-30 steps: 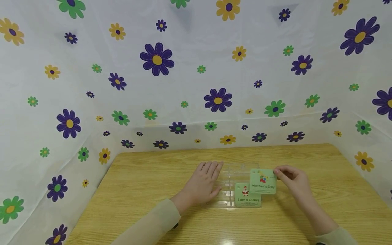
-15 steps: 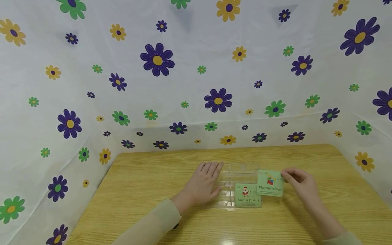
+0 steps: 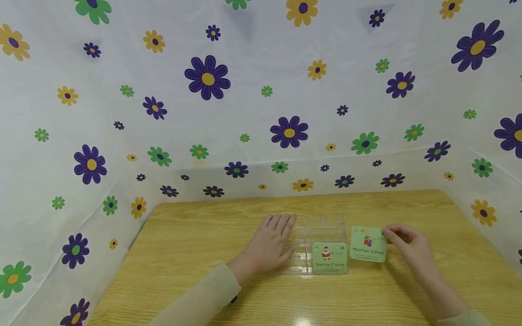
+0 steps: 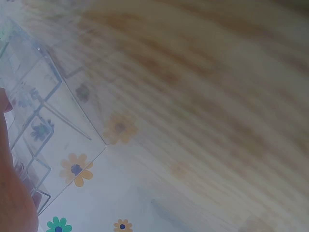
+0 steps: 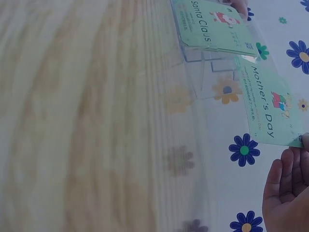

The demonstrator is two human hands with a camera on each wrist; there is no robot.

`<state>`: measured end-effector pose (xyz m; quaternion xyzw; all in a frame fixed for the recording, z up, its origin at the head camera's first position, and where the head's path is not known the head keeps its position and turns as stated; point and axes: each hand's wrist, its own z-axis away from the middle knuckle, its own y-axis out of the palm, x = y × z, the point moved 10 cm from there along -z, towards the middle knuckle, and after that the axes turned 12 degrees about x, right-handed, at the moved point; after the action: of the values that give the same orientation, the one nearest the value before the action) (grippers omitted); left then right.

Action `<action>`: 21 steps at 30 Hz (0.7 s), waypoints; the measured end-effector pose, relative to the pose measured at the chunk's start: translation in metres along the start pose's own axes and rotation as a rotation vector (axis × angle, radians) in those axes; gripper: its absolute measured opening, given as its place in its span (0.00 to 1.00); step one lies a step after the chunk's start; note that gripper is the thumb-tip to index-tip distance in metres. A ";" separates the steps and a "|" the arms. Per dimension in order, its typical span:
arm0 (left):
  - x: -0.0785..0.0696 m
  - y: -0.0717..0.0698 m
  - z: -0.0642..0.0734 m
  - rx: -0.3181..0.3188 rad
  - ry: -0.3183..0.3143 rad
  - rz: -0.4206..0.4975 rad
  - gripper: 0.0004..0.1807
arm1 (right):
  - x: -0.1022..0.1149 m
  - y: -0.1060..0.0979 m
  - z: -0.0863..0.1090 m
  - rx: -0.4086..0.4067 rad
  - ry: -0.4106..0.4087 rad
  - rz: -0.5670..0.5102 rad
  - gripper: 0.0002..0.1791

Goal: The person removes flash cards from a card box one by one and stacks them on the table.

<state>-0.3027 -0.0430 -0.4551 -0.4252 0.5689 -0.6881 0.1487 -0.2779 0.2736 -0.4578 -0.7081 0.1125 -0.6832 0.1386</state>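
A clear plastic holder [image 3: 325, 234] with stepped compartments lies on the table. In its front right compartment stands a green "Santa Claus" card [image 3: 329, 258], with more cards stacked behind it in the right wrist view. My left hand [image 3: 267, 244] rests on the holder's left part, fingers stretched away from me; its underside is hidden. To the right of the holder, my right hand [image 3: 412, 251] pinches a green "Mother's Day" card [image 3: 368, 244] by its upper right corner. That card's printed face [image 5: 268, 104] is upright and faces me, apart from the holder in the head view.
The wooden table [image 3: 195, 253] carries the holder near its middle. A white cloth with printed flowers [image 3: 244, 113] rises behind the table and along both sides. In the left wrist view, the holder's clear edge [image 4: 77, 94] shows beside the hand.
My right hand has drawn the "Mother's Day" card to the right, away from the holder, so it no longer overlaps the "Santa Claus" card. The left hand has stayed in place.
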 end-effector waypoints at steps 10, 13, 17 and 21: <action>-0.002 -0.001 0.000 -0.001 0.008 0.000 0.47 | -0.011 -0.002 -0.004 0.037 0.049 0.007 0.14; -0.001 -0.001 0.000 -0.008 0.005 -0.001 0.47 | -0.014 0.000 -0.005 0.057 0.063 0.015 0.16; 0.000 0.000 0.000 -0.018 0.000 -0.008 0.47 | -0.019 0.001 -0.006 0.094 0.104 0.039 0.21; 0.000 -0.001 0.000 -0.020 -0.002 -0.012 0.47 | -0.026 0.002 -0.007 0.137 0.156 0.111 0.25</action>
<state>-0.3026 -0.0430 -0.4544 -0.4307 0.5730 -0.6828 0.1409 -0.2860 0.2801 -0.4828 -0.6343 0.1152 -0.7336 0.2149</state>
